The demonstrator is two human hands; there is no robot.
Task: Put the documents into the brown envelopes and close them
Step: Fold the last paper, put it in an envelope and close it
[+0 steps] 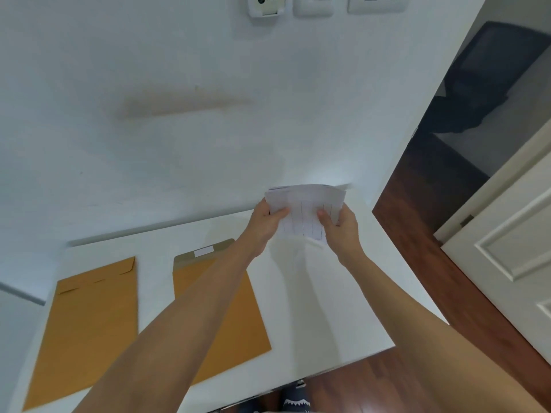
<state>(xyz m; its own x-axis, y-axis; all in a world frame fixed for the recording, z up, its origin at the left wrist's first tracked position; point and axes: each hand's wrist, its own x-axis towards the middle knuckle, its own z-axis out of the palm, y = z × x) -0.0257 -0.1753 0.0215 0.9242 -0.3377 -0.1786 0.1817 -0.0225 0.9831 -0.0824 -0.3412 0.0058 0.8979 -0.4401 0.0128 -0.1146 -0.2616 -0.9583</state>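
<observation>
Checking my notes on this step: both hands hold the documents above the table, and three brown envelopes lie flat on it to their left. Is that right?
Not quite: the head view shows two brown envelopes, not three, the left envelope and the right envelope. The rest holds: left hand and right hand hold the documents above the table.

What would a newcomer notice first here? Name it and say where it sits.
Both hands, left hand and right hand, hold up a sheet of documents above the white table. Two brown envelopes lie flat at left: one with its flap folded down, the other with its flap open.
</observation>
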